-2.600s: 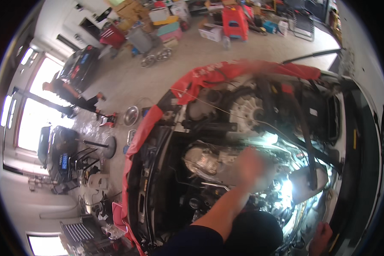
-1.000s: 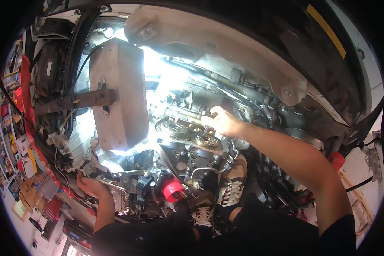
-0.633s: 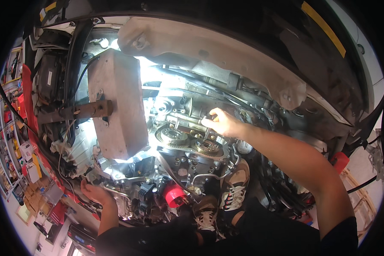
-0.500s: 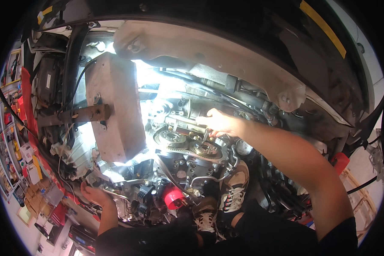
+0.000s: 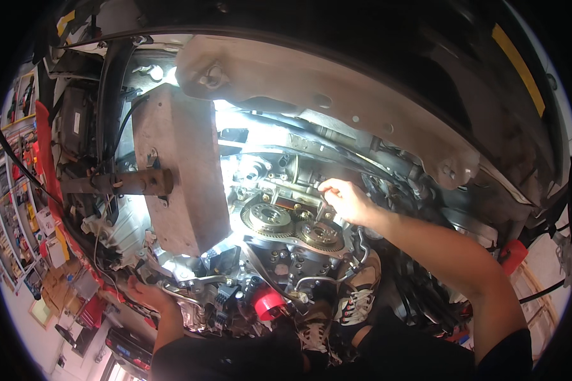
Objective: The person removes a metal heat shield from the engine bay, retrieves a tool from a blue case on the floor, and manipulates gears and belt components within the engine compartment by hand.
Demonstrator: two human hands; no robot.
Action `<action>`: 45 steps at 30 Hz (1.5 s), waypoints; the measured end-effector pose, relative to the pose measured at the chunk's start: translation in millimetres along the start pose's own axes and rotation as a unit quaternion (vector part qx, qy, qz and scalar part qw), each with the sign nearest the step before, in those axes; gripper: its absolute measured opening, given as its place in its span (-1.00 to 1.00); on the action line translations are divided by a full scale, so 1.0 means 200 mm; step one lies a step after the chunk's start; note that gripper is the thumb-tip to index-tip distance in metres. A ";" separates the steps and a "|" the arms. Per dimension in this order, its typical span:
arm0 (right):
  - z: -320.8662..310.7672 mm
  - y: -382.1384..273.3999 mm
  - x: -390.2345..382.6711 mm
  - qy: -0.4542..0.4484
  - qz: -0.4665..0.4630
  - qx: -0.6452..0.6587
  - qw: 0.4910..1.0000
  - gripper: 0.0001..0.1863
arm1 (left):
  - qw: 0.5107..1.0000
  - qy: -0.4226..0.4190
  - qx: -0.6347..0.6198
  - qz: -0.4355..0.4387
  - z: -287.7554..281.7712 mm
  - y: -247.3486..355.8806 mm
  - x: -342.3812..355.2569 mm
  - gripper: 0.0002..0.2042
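My right hand [image 5: 346, 202] is closed in a pinch just above two toothed metal gears in the engine. A slim, shiny piece shows below its fingertips; its kind is too small to make out. The larger-looking gear [image 5: 267, 218] lies to the left of the hand, and the other gear [image 5: 320, 235] sits nearer to me, below the fingers. My left hand [image 5: 147, 295] rests at the left side of the engine bay with its fingers stretched out, beside metal pipes [image 5: 183, 298], and holds nothing that shows.
A big metal box beam [image 5: 181, 171] on a rusty bar [image 5: 117, 182] stands over the engine's left part. Beyond the gears runs a beige metal panel [image 5: 324, 101]. A red round part [image 5: 268, 302] sits near my shoes [image 5: 357, 305]. Shelves [image 5: 19, 216] stand far left.
My right hand has lifted off the right gear and drawn slightly back to the right, with the slim piece still below its fingers. My left hand stays in place. The whole view has shifted a little.
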State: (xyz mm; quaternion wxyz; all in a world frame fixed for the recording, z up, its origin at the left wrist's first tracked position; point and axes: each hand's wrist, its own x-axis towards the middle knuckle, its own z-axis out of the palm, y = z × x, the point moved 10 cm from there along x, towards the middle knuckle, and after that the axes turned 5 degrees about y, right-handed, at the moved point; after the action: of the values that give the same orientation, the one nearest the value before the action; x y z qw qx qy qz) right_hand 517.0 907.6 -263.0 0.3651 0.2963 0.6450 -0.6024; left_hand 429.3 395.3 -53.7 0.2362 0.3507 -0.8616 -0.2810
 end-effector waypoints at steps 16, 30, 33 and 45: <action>0.15 -0.45 -0.17 0.004 -0.373 -0.221 0.901 -0.70 | 0.997 -0.058 0.050 0.005 0.00 -0.03 0.03 -0.60; 0.17 -0.42 -0.09 -0.061 -0.306 -0.220 0.924 -0.74 | 0.970 -0.234 0.037 0.053 0.18 0.10 -0.04 -0.49; 0.15 -0.51 -0.11 -0.029 -0.342 -0.223 0.912 -0.70 | 0.971 -0.234 0.011 0.053 0.16 0.09 -0.03 -0.49; 0.28 -0.81 -0.33 -0.229 -0.203 -0.634 0.710 -0.89 | 0.971 -0.206 0.032 0.117 0.16 0.13 -0.02 -0.52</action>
State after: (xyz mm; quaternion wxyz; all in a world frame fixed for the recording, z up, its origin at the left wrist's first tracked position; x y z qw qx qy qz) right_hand 426.1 840.4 -118.1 0.4728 -0.2899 0.8165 -0.1608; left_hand 400.4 424.4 -61.8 0.0735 0.1898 -0.9351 -0.2902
